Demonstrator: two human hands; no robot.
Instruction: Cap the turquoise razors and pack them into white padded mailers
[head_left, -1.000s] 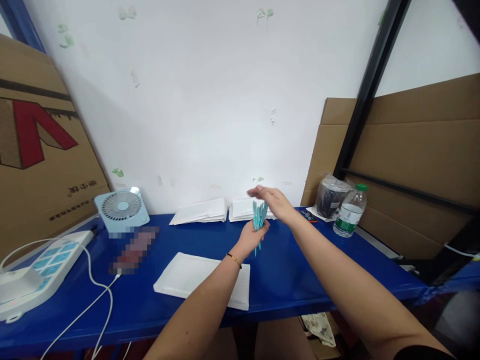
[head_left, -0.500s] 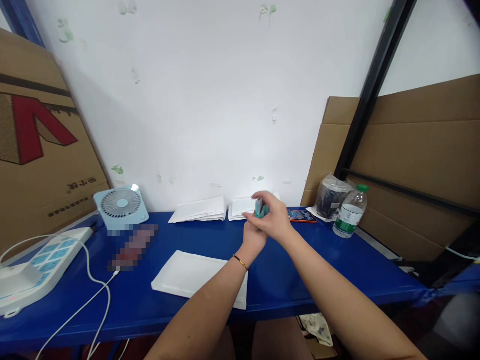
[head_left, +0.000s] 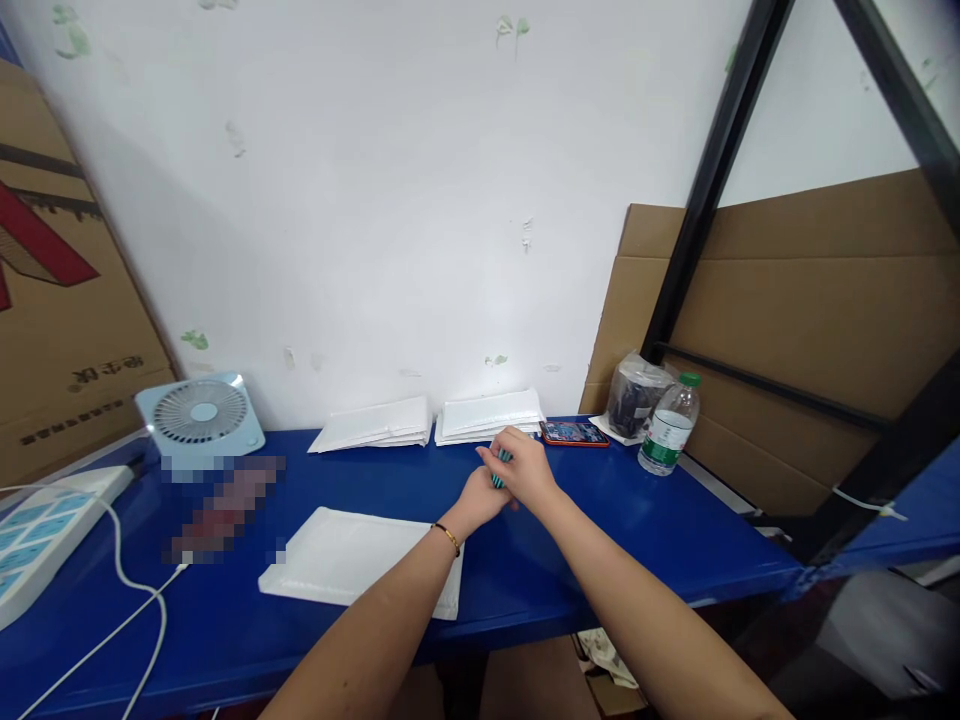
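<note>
My two hands meet above the blue table. Between them shows a small teal-and-dark striped thing (head_left: 501, 470), mostly covered, so its kind cannot be made out. My right hand (head_left: 527, 468) is closed over it from the right, fingers bent. From below and to the left, my left hand (head_left: 478, 500) presses against it; its fingers are largely hidden behind the right hand. On the left wrist is a bracelet (head_left: 450, 537). A white padded envelope (head_left: 349, 555) lies flat on the table under the left forearm.
Two stacks of white envelopes, the left stack (head_left: 375, 422) and the right stack (head_left: 487, 412), lie against the wall. A phone (head_left: 576, 433), a wrapped dark roll (head_left: 634, 395) and a water bottle (head_left: 667, 430) stand rightward. Leftward are a fan (head_left: 201, 412), a power strip (head_left: 56, 525) and white cable.
The view has turned slightly right. Both hands have come down and closed more tightly around the teal thing, which now shows less. The envelope on the table has stayed put.
</note>
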